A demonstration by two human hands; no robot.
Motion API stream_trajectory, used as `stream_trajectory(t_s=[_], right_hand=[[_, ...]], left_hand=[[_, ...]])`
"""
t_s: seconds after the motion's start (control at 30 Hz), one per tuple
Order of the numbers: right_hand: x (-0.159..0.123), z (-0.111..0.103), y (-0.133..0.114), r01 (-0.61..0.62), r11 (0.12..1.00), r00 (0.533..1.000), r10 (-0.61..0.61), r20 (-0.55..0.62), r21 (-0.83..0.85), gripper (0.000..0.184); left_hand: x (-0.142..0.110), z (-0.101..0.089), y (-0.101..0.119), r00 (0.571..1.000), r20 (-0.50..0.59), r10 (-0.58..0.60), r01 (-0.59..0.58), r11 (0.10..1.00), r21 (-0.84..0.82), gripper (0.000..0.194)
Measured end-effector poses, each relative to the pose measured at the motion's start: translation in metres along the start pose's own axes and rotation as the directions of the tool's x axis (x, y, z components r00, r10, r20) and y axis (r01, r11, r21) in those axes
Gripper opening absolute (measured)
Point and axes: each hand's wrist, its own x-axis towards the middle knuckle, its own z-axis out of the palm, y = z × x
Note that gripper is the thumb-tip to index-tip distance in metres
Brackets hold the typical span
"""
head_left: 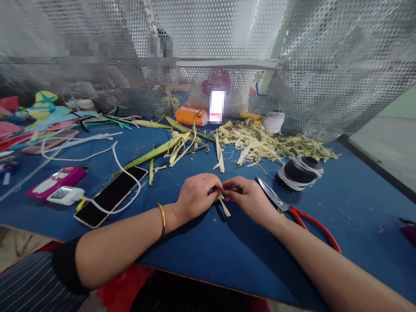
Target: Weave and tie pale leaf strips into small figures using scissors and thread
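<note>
My left hand (197, 196) and my right hand (249, 198) meet over the front middle of the blue table, fingertips pinched close together. Between them is a small piece made of pale plant strips (225, 209), one strip end sticking out below toward me. Most of the piece is covered by my fingers, so its shape cannot be made out. Scissors with red handles (313, 219) lie beside my right forearm, blades pointing away. Just past them sits a black spool wound with white cord (299, 173).
Shredded pale and green plant strips (260, 145) are heaped toward the back, with long green leaves (156, 151) to their left. A phone (110, 197), white cable (130, 173) and purple packet (56, 182) lie left. An orange packet (191, 116) sits before the perforated screen (221, 34).
</note>
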Motion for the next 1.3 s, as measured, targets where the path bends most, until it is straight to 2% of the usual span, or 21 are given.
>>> stream_trajectory(t_s=[0.17,0.33,0.47,0.53,0.73,0.83,0.97,1.03,1.1,1.17,1.2,1.3], right_hand=[[0.002,-0.001,0.006,0.01,0.997,0.999,-0.013,-0.031,-0.071,0.007],[0.002,-0.004,0.007,0.027,0.991,0.999,-0.033,-0.043,-0.131,0.011],[0.001,-0.008,0.002,0.048,0.982,0.998,-0.054,-0.028,-0.181,0.013],[0.001,-0.012,-0.001,0.074,0.971,0.996,-0.081,-0.024,-0.228,0.012],[0.001,-0.023,-0.001,0.134,0.932,0.99,-0.115,0.078,-0.335,0.017],[0.0,-0.022,-0.003,0.166,0.953,0.985,-0.148,0.088,-0.253,0.018],[-0.003,-0.018,-0.011,0.234,0.97,0.969,-0.227,0.098,-0.069,0.018],[-0.005,-0.017,-0.014,0.212,0.976,0.962,-0.216,0.165,0.045,0.02],[-0.006,-0.015,-0.015,0.134,0.976,0.959,-0.171,0.225,0.172,0.022],[-0.006,-0.013,-0.015,0.051,0.965,0.966,-0.114,0.233,0.259,0.022],[-0.006,-0.013,-0.015,0.023,0.96,0.97,-0.089,0.225,0.28,0.022],[-0.005,-0.011,-0.014,-0.011,0.956,0.978,-0.051,0.204,0.292,0.024]], left_hand=[[0.0,0.001,0.0,0.999,-0.049,-0.014,0.012,0.999,-0.05,0.018],[0.004,-0.003,0.003,0.987,-0.021,-0.161,0.157,0.978,-0.136,0.018],[0.007,-0.006,0.001,0.934,0.046,-0.354,0.352,0.892,-0.282,0.004],[0.008,-0.007,-0.003,0.9,0.069,-0.431,0.427,0.839,-0.337,0.007],[0.011,-0.01,-0.018,0.822,0.022,-0.569,0.56,0.801,-0.213,0.012],[0.011,-0.009,-0.022,0.808,0.042,-0.588,0.582,0.786,-0.209,0.013],[0.01,-0.005,-0.021,0.831,0.082,-0.55,0.553,0.801,-0.231,0.012],[0.01,-0.004,-0.019,0.833,0.116,-0.541,0.552,0.797,-0.244,0.01],[0.011,-0.004,-0.015,0.826,0.14,-0.545,0.561,0.775,-0.291,0.01],[0.012,-0.005,-0.012,0.81,0.167,-0.562,0.574,0.702,-0.421,0.011],[0.013,-0.007,-0.011,0.798,0.2,-0.568,0.581,0.638,-0.505,0.012],[0.015,-0.011,-0.009,0.77,0.357,-0.53,0.594,0.388,-0.705,0.016]])
